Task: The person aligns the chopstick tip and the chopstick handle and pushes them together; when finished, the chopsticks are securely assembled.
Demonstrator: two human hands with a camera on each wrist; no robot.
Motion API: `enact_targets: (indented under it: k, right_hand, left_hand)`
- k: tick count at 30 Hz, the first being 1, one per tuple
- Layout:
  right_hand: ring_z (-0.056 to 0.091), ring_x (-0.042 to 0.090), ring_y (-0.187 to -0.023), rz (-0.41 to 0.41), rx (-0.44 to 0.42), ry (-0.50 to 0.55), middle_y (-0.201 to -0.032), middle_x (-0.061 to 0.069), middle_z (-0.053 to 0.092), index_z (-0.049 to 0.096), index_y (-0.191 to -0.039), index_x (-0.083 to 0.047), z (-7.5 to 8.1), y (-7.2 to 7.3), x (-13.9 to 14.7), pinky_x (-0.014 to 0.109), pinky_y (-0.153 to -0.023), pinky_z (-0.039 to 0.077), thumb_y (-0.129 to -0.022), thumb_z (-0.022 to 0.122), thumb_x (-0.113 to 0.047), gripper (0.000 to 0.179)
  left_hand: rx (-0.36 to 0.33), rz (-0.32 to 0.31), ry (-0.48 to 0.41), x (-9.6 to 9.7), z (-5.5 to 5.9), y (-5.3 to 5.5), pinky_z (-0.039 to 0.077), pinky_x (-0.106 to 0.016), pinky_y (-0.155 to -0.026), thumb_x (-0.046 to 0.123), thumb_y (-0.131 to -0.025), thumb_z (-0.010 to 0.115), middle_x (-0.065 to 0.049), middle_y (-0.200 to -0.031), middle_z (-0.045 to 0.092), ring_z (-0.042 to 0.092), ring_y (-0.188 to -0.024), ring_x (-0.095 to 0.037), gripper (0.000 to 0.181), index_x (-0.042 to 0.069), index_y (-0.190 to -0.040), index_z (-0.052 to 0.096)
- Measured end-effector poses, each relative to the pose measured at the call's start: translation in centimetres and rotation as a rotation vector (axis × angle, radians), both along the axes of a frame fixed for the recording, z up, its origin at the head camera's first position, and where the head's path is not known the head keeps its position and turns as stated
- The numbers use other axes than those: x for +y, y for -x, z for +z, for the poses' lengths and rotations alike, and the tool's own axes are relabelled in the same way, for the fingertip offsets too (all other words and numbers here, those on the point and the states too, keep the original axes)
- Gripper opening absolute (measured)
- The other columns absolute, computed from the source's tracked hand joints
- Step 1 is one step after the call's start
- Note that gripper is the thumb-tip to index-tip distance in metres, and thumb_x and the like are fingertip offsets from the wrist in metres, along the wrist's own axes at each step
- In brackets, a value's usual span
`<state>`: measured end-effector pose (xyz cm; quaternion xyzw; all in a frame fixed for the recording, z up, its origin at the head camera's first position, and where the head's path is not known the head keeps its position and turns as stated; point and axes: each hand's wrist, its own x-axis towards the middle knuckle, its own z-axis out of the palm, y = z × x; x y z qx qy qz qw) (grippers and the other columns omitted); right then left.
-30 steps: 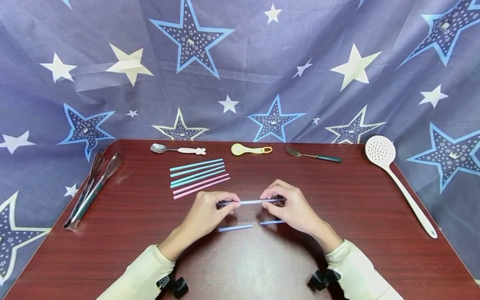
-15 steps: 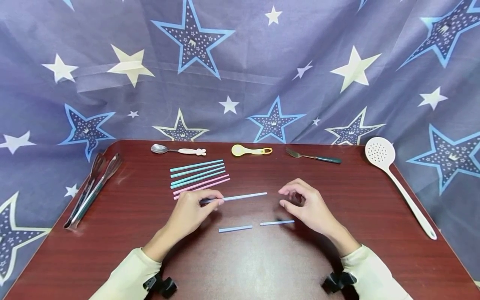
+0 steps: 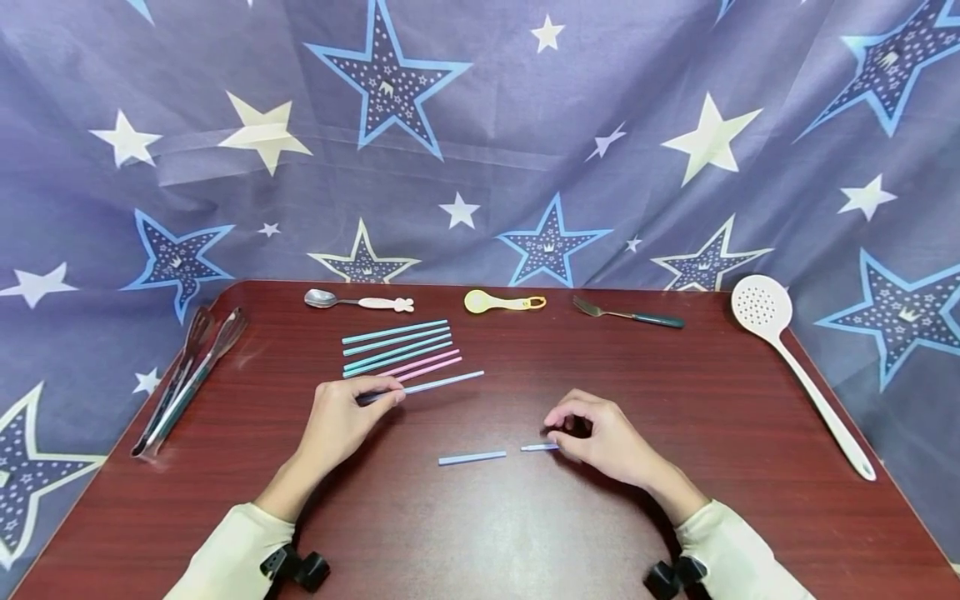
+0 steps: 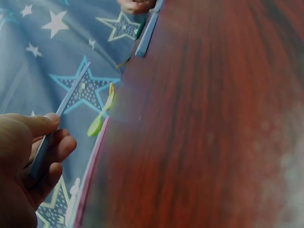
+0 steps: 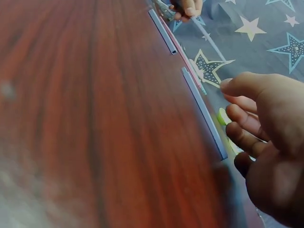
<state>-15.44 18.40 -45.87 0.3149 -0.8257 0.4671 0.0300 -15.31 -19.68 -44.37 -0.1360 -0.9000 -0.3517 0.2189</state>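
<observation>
My left hand [image 3: 337, 421] pinches a long periwinkle-blue straw [image 3: 446, 382] between thumb and fingers, just in front of the pink straws [image 3: 438, 365]. In the left wrist view the held straw [image 4: 71, 92] tilts up past the fingertips. Two short blue straw pieces lie on the table: a left piece [image 3: 472, 458] and a right piece [image 3: 536, 447] with a narrower end. My right hand [image 3: 600, 433] hovers over the right piece and hides part of it in the head view. In the right wrist view, loosely bent fingers [image 5: 244, 137] stand apart from that piece [image 5: 204, 114], holding nothing.
Several teal straws [image 3: 397, 350] lie behind the pink ones. Along the back edge are a spoon [image 3: 378, 303], a yellow measuring spoon [image 3: 506, 302] and a fork [image 3: 633, 317]. Tongs [image 3: 195, 379] lie left; a white skimmer [image 3: 802, 367] lies right. A starry cloth [image 3: 487, 167] hangs behind.
Both hands held the long straw earlier; the right hand let go. My left hand carried it leftward toward the pink straws. My right hand moved right, then down over the right short piece.
</observation>
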Motion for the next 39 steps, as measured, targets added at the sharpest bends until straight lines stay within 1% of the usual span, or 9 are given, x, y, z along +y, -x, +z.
enact_targets:
  k: [3, 6, 10, 13, 18, 21, 24, 31, 39]
  right_hand:
    - [0.063, 0.018, -0.081, 0.032, 0.004, -0.010, -0.091, 0.002, 0.071, 0.075, -0.097, -0.013, -0.3, -0.1, 0.2, 0.029, -0.071, 0.054, -0.086, 0.080, -0.002, 0.016]
    - [0.063, 0.018, -0.080, 0.055, 0.017, -0.015, -0.090, 0.005, 0.071, 0.075, -0.097, -0.013, -0.5, -0.2, 0.4, 0.028, -0.071, 0.054, -0.085, 0.080, 0.000, 0.018]
    - [0.063, 0.018, -0.080, 0.067, 0.024, -0.022, -0.089, 0.003, 0.071, 0.076, -0.097, -0.014, -0.7, -0.3, 0.6, 0.026, -0.070, 0.053, -0.085, 0.082, -0.001, 0.018]
    - [0.063, 0.017, -0.080, 0.068, 0.025, -0.039, -0.090, -0.001, 0.070, 0.076, -0.097, -0.015, -0.8, -0.4, 0.7, 0.024, -0.071, 0.052, -0.085, 0.083, -0.004, 0.018]
    - [0.062, 0.015, -0.081, 0.075, 0.043, -0.070, -0.090, -0.002, 0.070, 0.076, -0.097, -0.016, -0.9, -0.4, 0.8, 0.023, -0.072, 0.052, -0.083, 0.085, -0.005, 0.019]
    - [0.063, 0.013, -0.082, 0.070, 0.049, -0.090, -0.090, -0.004, 0.069, 0.077, -0.096, -0.018, -0.9, -0.4, 0.8, 0.022, -0.074, 0.051, -0.083, 0.085, -0.006, 0.020]
    - [0.062, 0.012, -0.082, 0.066, 0.055, -0.101, -0.090, -0.005, 0.069, 0.077, -0.096, -0.019, -0.9, -0.4, 0.7, 0.022, -0.074, 0.051, -0.082, 0.085, -0.006, 0.020]
    - [0.061, 0.010, -0.082, 0.060, 0.074, -0.110, -0.088, -0.005, 0.069, 0.077, -0.093, -0.019, -1.1, -0.4, 0.6, 0.022, -0.073, 0.051, -0.082, 0.084, -0.002, 0.021]
    - [0.061, 0.010, -0.082, 0.042, 0.070, -0.104, -0.086, -0.009, 0.068, 0.078, -0.090, -0.020, -1.3, -0.4, 0.6, 0.022, -0.073, 0.050, -0.083, 0.083, -0.001, 0.021]
  left_hand:
    - [-0.003, 0.022, -0.001, -0.5, -0.4, 0.2, 0.049, -0.010, -0.076, 0.015, -0.082, 0.087, 0.005, -0.088, 0.081, 0.078, -0.085, -0.015, 0.009, 0.019, -0.089, 0.084]
    - [-0.001, 0.043, -0.001, -0.9, -0.8, 0.4, 0.046, -0.006, -0.078, 0.015, -0.081, 0.088, 0.002, -0.089, 0.081, 0.078, -0.087, -0.018, 0.010, 0.016, -0.090, 0.085]
    - [0.009, 0.067, -0.006, -1.5, -1.3, 0.6, 0.044, -0.004, -0.080, 0.015, -0.080, 0.089, 0.001, -0.090, 0.081, 0.078, -0.088, -0.020, 0.011, 0.016, -0.090, 0.085]
    - [0.014, 0.073, -0.024, -1.7, -1.7, 0.8, 0.044, -0.005, -0.081, 0.013, -0.080, 0.089, 0.001, -0.089, 0.081, 0.077, -0.088, -0.021, 0.010, 0.016, -0.089, 0.084]
    - [0.006, 0.082, -0.049, -2.0, -2.2, 1.0, 0.045, -0.009, -0.079, 0.012, -0.081, 0.088, 0.003, -0.087, 0.079, 0.074, -0.087, -0.018, 0.009, 0.018, -0.086, 0.084]
    - [0.005, 0.088, -0.046, -2.1, -2.5, 1.0, 0.045, -0.012, -0.077, 0.012, -0.080, 0.089, 0.004, -0.085, 0.077, 0.072, -0.085, -0.016, 0.010, 0.019, -0.084, 0.083]
    - [0.014, 0.081, -0.042, -2.3, -2.8, 1.0, 0.045, -0.015, -0.075, 0.012, -0.080, 0.089, 0.004, -0.084, 0.076, 0.070, -0.084, -0.016, 0.010, 0.019, -0.084, 0.083]
    - [0.028, 0.078, -0.039, -2.5, -3.2, 1.1, 0.045, -0.023, -0.071, 0.009, -0.077, 0.090, 0.002, -0.081, 0.074, 0.066, -0.081, -0.016, 0.012, 0.017, -0.083, 0.084]
    - [0.012, 0.076, -0.011, -2.4, -3.5, 1.1, 0.043, -0.025, -0.070, 0.010, -0.075, 0.091, 0.001, -0.080, 0.072, 0.063, -0.080, -0.016, 0.012, 0.016, -0.082, 0.084]
